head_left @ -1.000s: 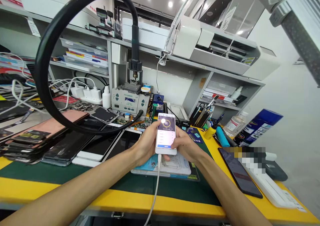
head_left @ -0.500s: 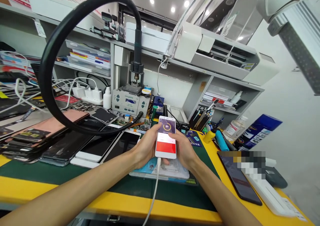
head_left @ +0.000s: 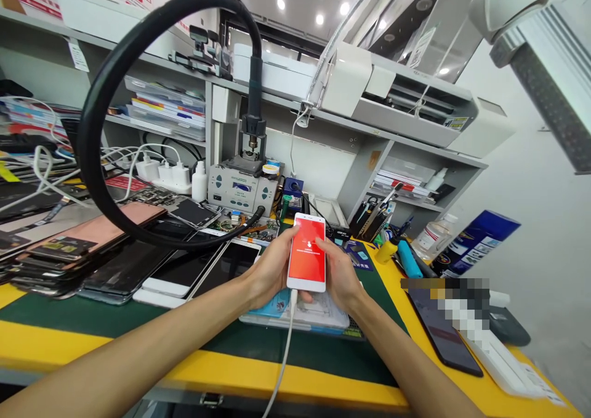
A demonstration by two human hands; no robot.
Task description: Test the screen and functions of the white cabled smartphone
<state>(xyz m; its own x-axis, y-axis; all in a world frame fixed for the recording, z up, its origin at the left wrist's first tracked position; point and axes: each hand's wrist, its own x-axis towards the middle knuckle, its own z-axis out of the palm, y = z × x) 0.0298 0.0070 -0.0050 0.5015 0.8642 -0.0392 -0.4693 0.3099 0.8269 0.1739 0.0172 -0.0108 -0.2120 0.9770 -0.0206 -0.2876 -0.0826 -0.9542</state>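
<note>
Just above the middle of the table point(head_left: 221, 369), in the head view, a white phone point(head_left: 307, 264) is held up between the left hand point(head_left: 273, 264) and the right hand point(head_left: 340, 273). Each hand touches one side of it, so neither is nearer. Its long way points away from the person, and its screen tips back toward them. The left thumb rests by the upper left edge. The right thumb comes over the right edge, with its tip just beside a small white mark on the screen. I cannot tell if it presses the glass. The other fingers are mostly hidden behind the phone, but both hands hold it snugly.

The phone has a thin white frame and a bright red screen. Tiny white words show on it, too small to read. A white cord point(head_left: 289, 338) goes into its near end and hangs past the table's edge. Below it lies a flat clear box point(head_left: 321, 316). Off to the left are more phones point(head_left: 172, 276) and a fat black hose point(head_left: 90, 141) in a big loop. To the right stands a small yellow bottle point(head_left: 386, 252).
</note>
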